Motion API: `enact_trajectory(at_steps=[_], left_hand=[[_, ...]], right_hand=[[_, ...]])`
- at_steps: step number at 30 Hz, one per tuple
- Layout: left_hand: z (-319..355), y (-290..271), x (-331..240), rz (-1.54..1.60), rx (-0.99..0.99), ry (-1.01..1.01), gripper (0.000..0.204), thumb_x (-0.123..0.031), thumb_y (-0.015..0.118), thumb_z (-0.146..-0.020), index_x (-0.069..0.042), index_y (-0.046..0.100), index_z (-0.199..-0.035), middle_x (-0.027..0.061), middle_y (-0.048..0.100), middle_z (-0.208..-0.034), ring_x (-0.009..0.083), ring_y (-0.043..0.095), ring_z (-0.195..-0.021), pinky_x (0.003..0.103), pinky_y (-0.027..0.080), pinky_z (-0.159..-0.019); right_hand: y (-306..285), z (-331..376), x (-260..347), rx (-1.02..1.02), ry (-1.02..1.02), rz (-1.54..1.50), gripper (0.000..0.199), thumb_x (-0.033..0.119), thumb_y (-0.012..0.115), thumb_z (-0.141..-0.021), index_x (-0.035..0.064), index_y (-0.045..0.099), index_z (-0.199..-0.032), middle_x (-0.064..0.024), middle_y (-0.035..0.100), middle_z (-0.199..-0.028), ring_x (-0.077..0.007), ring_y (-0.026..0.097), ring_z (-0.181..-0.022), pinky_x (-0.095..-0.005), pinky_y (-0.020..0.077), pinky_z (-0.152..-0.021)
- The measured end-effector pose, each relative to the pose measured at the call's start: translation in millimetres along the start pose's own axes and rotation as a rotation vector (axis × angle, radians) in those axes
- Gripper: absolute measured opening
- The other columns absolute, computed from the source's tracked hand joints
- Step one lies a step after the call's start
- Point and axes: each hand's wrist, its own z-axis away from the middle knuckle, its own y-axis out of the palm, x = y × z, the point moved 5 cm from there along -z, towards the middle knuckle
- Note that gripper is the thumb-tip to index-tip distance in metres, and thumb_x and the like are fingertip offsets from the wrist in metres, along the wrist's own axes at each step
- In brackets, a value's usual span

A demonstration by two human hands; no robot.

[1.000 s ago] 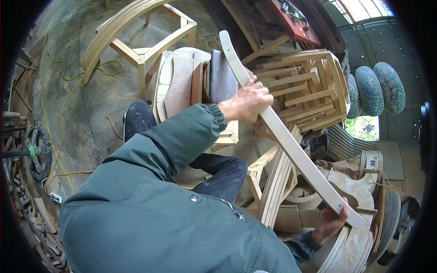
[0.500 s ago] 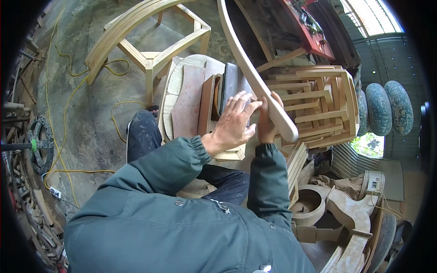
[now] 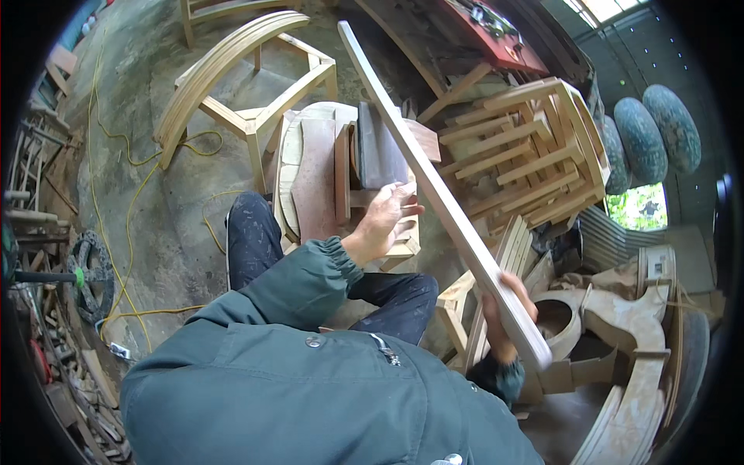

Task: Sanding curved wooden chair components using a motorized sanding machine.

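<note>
Evidently, the long pale wooden strip [image 3: 442,190] is carried by the right hand [image 3: 508,314] alone, whose fingers are wrapped around it close to its near end. It is held slantwise in the air, passing the right edge of the low wooden stand [image 3: 403,249] and reaching beyond the far edge, with most of its length unsupported. Nothing is seen gripped by the left hand [image 3: 380,221], which is held with fingers loosely spread at the stand's near right corner, just beside the strip; whether the strip is touched by the fingertips cannot be made out.

With so much length left beyond a single grip, the far end could be dipped or swung by a small twist of the wrist; the grey slab [image 3: 380,151] or the stacked wooden frames [image 3: 535,155] could then be struck and the strip dented. A slip might also be caused by too loose a hold, should no second support be given.
</note>
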Motion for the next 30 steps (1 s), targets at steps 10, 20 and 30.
enact_trajectory(at_steps=[10,20,30], left_hand=[[-15.6,37.5,61.1,0.041,-0.114,0.091,0.028,-0.026,0.057,-0.107,-0.001,0.058,-0.095,0.0164,0.062,-0.075,0.0346,0.065,-0.072,0.053,0.059,-0.071],[13.9,46.8,-100.4,-0.039,0.098,0.447,0.021,-0.018,0.064,-0.104,-0.003,0.05,-0.11,0.0085,0.057,-0.089,0.023,0.061,-0.082,0.044,0.056,-0.087],[49.4,8.1,-86.6,0.051,-0.109,0.481,0.027,-0.032,0.061,-0.107,-0.007,0.051,-0.1,0.0054,0.054,-0.085,0.0191,0.056,-0.078,0.038,0.054,-0.079]], right_hand=[[-143.0,269.1,-13.8,-0.249,0.47,-0.211,0.063,0.036,0.087,-0.083,-0.0015,0.059,-0.126,-0.0193,0.065,-0.122,-0.0273,0.065,-0.11,-0.0411,0.0516,-0.098],[-72.7,328.9,-134.7,-0.972,0.698,-1.356,0.048,0.035,0.074,-0.097,0.0074,0.059,-0.133,-0.0108,0.067,-0.127,-0.0252,0.062,-0.122,-0.044,0.0484,-0.109],[-34.5,231.4,-143.6,-0.965,0.847,-1.575,0.02,0.025,0.071,-0.1,0.0115,0.066,-0.113,-0.0142,0.074,-0.119,-0.0273,0.07,-0.114,-0.0438,0.053,-0.105]])
